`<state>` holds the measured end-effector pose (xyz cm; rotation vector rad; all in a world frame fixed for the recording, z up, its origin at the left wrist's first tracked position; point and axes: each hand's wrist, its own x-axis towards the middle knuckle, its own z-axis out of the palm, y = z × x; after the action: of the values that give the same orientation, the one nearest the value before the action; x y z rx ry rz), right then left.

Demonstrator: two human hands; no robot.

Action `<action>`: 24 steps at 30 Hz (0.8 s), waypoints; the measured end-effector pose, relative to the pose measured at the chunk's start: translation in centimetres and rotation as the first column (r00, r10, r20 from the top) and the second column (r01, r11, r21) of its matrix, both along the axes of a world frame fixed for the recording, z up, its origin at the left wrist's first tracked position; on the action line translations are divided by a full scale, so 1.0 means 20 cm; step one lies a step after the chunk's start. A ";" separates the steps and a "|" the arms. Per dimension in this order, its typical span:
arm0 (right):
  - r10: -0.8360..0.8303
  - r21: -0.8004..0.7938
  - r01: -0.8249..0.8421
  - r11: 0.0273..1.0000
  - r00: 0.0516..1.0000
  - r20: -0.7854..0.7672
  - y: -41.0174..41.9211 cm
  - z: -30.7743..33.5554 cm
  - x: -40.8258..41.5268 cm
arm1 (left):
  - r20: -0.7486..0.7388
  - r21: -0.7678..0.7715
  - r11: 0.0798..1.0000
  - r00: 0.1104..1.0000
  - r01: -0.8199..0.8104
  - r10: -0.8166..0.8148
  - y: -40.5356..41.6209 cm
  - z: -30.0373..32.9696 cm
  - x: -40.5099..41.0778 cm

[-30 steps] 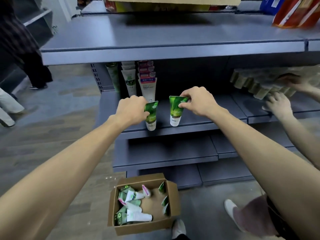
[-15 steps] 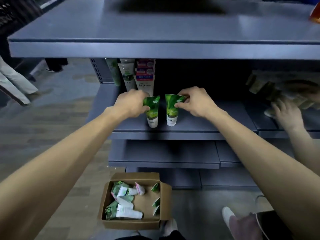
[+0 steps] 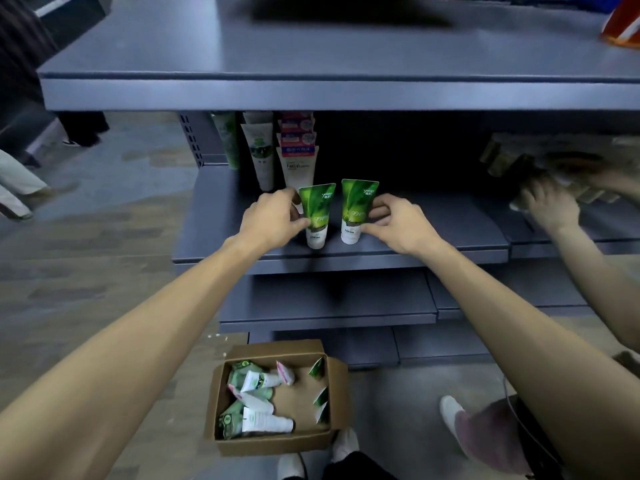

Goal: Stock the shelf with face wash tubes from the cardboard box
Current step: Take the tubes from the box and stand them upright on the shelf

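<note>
Two green face wash tubes stand cap-down, side by side, near the front of the grey middle shelf (image 3: 433, 251). My left hand (image 3: 270, 220) pinches the left green tube (image 3: 317, 216) at its left side. My right hand (image 3: 398, 223) pinches the right green tube (image 3: 356, 209) at its right side. Behind them stand rows of white and pink facial tubes (image 3: 298, 161). On the floor below sits the open cardboard box (image 3: 332, 438) with several tubes lying inside.
Another person's hand (image 3: 550, 206) and arm work at packets on the shelf section to the right. A wide upper shelf (image 3: 311, 91) overhangs. Lower shelves jut out below. My shoes (image 3: 343, 445) stand by the box. People's legs stand at the far left.
Both hands have slid from the tubes' tops down to their sides. The two tubes now stand closer together and upright on the shelf.
</note>
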<state>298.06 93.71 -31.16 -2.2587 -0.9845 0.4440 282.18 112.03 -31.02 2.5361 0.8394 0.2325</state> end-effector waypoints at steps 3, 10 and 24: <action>-0.053 -0.006 0.053 0.999 0.999 -0.002 -0.01 -0.05 -0.04 | -0.056 -0.004 1.000 0.998 0.000 -0.001 -0.02 -0.07 0.01; -0.125 -0.088 0.130 0.988 0.990 0.059 0.04 -0.18 -0.02 | -0.164 0.086 0.995 0.984 -0.051 0.065 -0.10 -0.18 0.06; -0.064 0.009 0.064 0.998 0.997 0.035 0.29 -0.35 0.26 | -0.074 -0.004 0.979 0.977 -0.202 0.201 -0.09 -0.31 0.23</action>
<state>303.18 99.46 -38.11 -2.2911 -0.9272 0.3729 286.76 110.24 -37.27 2.4616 1.1256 0.1992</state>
